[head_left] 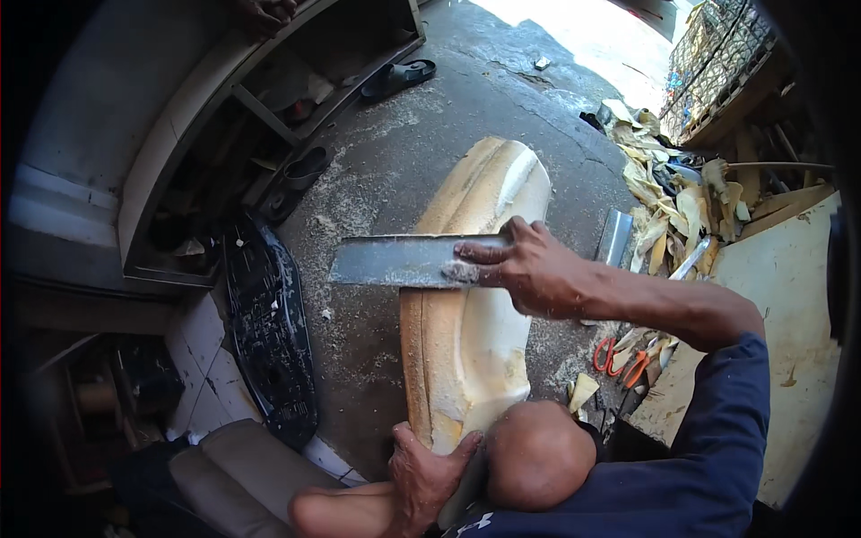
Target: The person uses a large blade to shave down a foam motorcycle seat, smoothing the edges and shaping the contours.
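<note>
**Flat metal plate (381, 261) laid crosswise on motorcycle-seat foam (491, 336)**

The foam, cream and contoured, stretches lengthwise away from me above the dusty floor (359, 394), its near end beside what looks like my bare knee (541, 457). My left hand (424, 481) straddles that end, thumb and fingers spread to opposite sides and pinching it between them, probably to stop it slipping. My right hand (538, 269) grips the plate's right end: two fingers lie stretched along its top, the rest curl out of sight, so I cannot tell how they close beneath. I judge the plate sits crosswise so its length bears on the foam's full width.

Right of the foam are orange looped handles (636, 369), likely scissors, and a shiny metal piece (615, 235); farther right, a heap of foam and sheet scraps (668, 202). Left of the foam lies a black seat pan (269, 336); beyond that, toward the foam's far end, are dark sandals (395, 81) beside a cabinet (148, 202). Far left past the foam, another person's hand (262, 16) shows; its fingers are too dim to tell.

My navy shirt (628, 498), right of the foam's near end, bears a small white mark; I can make out no lettering on the foam or the plate.
</note>
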`<act>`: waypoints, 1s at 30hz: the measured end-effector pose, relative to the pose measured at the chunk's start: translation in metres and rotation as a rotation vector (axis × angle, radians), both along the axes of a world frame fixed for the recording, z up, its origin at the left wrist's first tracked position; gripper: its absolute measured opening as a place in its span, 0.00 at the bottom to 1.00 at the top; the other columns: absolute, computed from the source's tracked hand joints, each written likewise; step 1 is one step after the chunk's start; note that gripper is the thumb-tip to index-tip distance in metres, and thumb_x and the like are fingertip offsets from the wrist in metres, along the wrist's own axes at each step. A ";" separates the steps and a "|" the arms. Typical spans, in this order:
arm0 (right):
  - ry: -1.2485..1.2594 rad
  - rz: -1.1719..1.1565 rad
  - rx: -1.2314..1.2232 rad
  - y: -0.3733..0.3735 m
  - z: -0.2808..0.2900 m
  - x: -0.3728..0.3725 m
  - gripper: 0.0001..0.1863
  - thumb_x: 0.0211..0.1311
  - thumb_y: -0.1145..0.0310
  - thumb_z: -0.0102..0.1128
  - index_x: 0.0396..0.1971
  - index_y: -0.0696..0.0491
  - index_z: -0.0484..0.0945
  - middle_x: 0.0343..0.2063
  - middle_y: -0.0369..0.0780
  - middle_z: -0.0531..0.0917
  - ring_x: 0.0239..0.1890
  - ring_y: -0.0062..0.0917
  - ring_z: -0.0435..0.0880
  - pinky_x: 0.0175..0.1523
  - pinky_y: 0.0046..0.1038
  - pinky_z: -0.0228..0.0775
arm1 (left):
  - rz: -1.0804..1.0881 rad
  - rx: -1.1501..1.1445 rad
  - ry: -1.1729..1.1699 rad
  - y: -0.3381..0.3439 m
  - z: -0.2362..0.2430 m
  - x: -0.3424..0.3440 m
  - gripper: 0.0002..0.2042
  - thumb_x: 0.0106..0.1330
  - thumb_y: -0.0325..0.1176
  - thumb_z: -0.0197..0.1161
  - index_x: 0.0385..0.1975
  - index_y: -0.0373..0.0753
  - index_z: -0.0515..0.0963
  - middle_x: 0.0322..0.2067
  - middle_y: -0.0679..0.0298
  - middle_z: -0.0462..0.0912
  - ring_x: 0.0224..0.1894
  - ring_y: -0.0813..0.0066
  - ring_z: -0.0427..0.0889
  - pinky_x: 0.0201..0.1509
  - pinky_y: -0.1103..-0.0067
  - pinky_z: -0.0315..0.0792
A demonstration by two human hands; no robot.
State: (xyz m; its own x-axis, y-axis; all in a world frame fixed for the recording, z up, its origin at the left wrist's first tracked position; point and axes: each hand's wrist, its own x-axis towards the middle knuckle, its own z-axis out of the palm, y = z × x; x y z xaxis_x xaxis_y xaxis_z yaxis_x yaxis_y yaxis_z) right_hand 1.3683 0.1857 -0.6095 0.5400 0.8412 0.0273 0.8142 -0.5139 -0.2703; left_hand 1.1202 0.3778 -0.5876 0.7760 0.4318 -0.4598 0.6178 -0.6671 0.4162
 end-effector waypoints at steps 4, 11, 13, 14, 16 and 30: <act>0.090 -0.337 -0.400 -0.021 -0.002 0.047 0.32 0.59 0.83 0.49 0.57 0.34 0.85 0.69 0.32 0.77 0.49 0.36 0.78 0.50 0.38 0.79 | -0.069 0.018 0.024 0.000 0.003 -0.020 0.45 0.46 0.61 0.82 0.48 0.29 0.66 0.38 0.37 0.82 0.43 0.34 0.83 0.46 0.51 0.76; 0.129 -0.355 -0.163 -0.028 -0.028 0.055 0.27 0.58 0.82 0.53 0.52 0.40 0.87 0.63 0.34 0.81 0.50 0.38 0.75 0.48 0.39 0.73 | -0.064 0.024 -0.030 -0.009 -0.007 -0.013 0.47 0.42 0.67 0.80 0.46 0.30 0.66 0.36 0.40 0.82 0.40 0.36 0.83 0.46 0.52 0.76; -0.096 -0.214 -0.006 -0.006 -0.012 0.007 0.27 0.58 0.82 0.53 0.52 0.39 0.87 0.62 0.33 0.82 0.49 0.38 0.75 0.48 0.40 0.71 | -0.067 0.077 -0.017 -0.006 -0.006 -0.019 0.46 0.44 0.60 0.83 0.49 0.30 0.65 0.37 0.38 0.83 0.41 0.34 0.84 0.44 0.52 0.77; -0.048 -0.166 0.061 -0.011 -0.015 0.012 0.26 0.59 0.80 0.53 0.52 0.39 0.87 0.58 0.35 0.83 0.48 0.38 0.76 0.44 0.42 0.70 | -0.041 0.028 -0.025 -0.006 0.001 -0.021 0.46 0.44 0.61 0.83 0.49 0.30 0.65 0.37 0.38 0.83 0.41 0.34 0.84 0.44 0.52 0.77; 0.024 -0.187 0.052 -0.021 -0.015 0.040 0.23 0.61 0.79 0.53 0.50 0.41 0.88 0.53 0.39 0.86 0.47 0.38 0.78 0.40 0.43 0.70 | -0.064 0.025 -0.021 -0.005 0.005 -0.027 0.46 0.44 0.60 0.83 0.49 0.30 0.65 0.36 0.39 0.83 0.41 0.34 0.84 0.44 0.52 0.77; 0.035 -0.381 -0.144 -0.039 -0.025 0.044 0.28 0.68 0.77 0.48 0.62 0.38 0.83 0.66 0.36 0.79 0.60 0.43 0.74 0.53 0.43 0.73 | -0.055 0.079 0.003 -0.008 0.010 -0.023 0.40 0.49 0.56 0.81 0.48 0.32 0.66 0.34 0.40 0.83 0.40 0.32 0.83 0.44 0.50 0.75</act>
